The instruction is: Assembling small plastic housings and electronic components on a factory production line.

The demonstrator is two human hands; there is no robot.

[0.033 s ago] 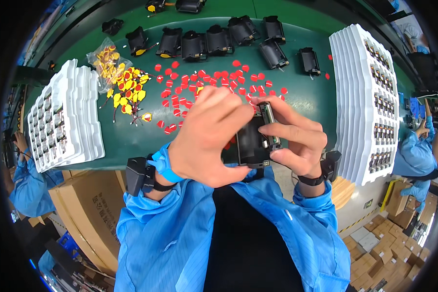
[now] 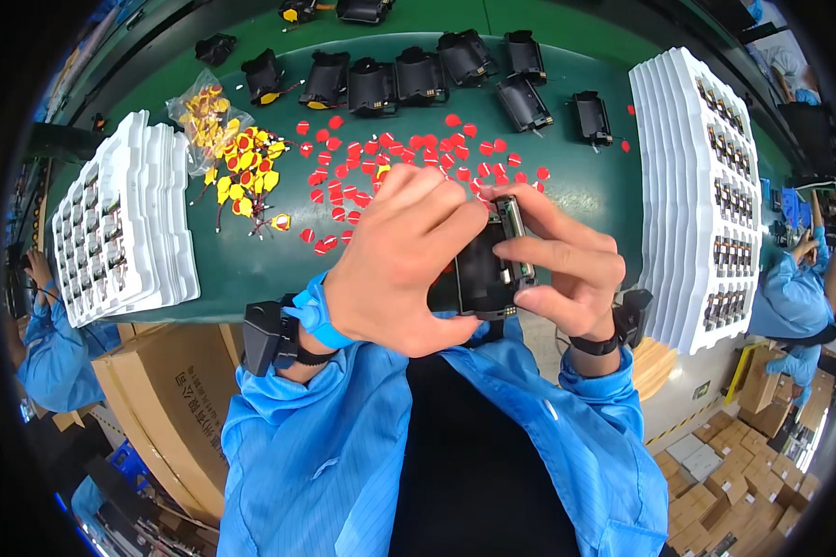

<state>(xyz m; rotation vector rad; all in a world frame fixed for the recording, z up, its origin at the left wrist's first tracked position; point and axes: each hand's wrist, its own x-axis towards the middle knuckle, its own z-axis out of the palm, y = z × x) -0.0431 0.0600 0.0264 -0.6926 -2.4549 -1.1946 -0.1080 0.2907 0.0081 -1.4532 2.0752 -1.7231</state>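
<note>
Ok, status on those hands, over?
Left hand and right hand gripping black trough-shaped plastic housing. Its hollow facing up. Flat, round red discs scattered beyond, not blocking.

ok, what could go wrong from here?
1. The hollow black plastic housing is gripped between the left hand and right hand, so a loosened grip might drop it.
2. The right hand presses close to the narrow green strip along the housing's side; too much force could damage it.
3. The yellow pieces with dark wires lie in an overlapping heap, so wires may snag if one is pulled out.
</note>
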